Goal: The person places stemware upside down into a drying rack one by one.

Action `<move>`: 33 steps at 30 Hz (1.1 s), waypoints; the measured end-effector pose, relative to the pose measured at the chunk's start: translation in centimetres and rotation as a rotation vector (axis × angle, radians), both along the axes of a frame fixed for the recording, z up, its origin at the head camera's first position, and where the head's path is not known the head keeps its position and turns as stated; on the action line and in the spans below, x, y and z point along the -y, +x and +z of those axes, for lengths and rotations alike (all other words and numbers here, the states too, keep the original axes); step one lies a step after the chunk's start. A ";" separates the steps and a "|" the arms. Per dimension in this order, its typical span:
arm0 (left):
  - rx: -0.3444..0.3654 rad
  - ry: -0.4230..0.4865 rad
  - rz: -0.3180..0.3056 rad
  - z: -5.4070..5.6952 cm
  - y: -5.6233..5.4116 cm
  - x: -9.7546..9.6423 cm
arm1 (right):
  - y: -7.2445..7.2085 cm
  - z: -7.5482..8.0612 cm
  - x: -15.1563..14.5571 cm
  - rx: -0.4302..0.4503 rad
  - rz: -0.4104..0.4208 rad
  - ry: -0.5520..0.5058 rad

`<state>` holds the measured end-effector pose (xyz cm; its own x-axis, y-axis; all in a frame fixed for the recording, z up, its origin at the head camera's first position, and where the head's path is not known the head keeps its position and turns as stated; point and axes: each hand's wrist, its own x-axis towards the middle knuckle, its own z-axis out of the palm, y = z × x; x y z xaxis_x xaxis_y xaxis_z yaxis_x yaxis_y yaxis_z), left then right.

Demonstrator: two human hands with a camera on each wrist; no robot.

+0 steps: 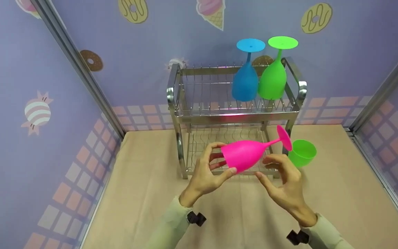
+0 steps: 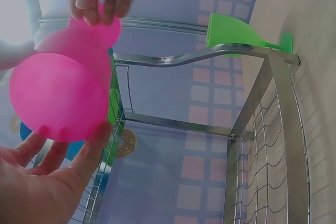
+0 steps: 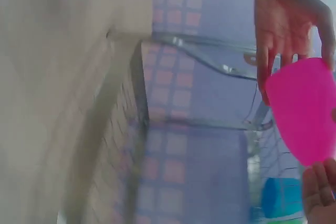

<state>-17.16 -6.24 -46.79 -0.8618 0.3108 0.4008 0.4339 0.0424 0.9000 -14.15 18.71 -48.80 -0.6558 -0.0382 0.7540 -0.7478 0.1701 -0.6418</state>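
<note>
A pink plastic wine glass (image 1: 244,154) is held tilted on its side before the rack, its stem and foot pointing up to the right. My left hand (image 1: 206,173) grips it around the rim end, thumb on the near side and fingers behind; the left wrist view looks toward its mouth (image 2: 59,97). My right hand (image 1: 287,185) is spread with bent fingers just below the stem, nothing between thumb and fingers. In the right wrist view, the right fingertips (image 3: 316,184) are right at the lower end of the bowl.
A two-tier metal dish rack (image 1: 237,118) stands against the patterned wall. On its top tier, a blue wine glass (image 1: 245,83) and a green one (image 1: 272,81) stand upside down at the right. Another green glass (image 1: 302,154) lies on the table beside the rack's right leg.
</note>
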 end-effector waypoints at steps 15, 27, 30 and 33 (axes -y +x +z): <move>0.006 0.097 -0.013 -1.8 0.7 -1.4 | -1.0 -0.5 1.9 0.588 0.516 -0.598; 0.012 0.115 -0.019 -1.8 0.6 -1.6 | -1.2 -0.2 2.7 0.624 0.489 -0.645; 0.011 0.117 -0.018 -1.7 0.6 -1.5 | -1.2 0.1 2.8 0.637 0.468 -0.645; 0.000 0.115 -0.026 -1.6 0.7 -1.2 | -1.2 0.7 2.7 0.627 0.449 -0.616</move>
<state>-16.49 -5.00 -48.40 -0.8538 0.2852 0.4355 0.4339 -0.0723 0.8981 -15.34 15.99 -48.11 -0.9641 -0.0994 0.2462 -0.1547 -0.5433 -0.8252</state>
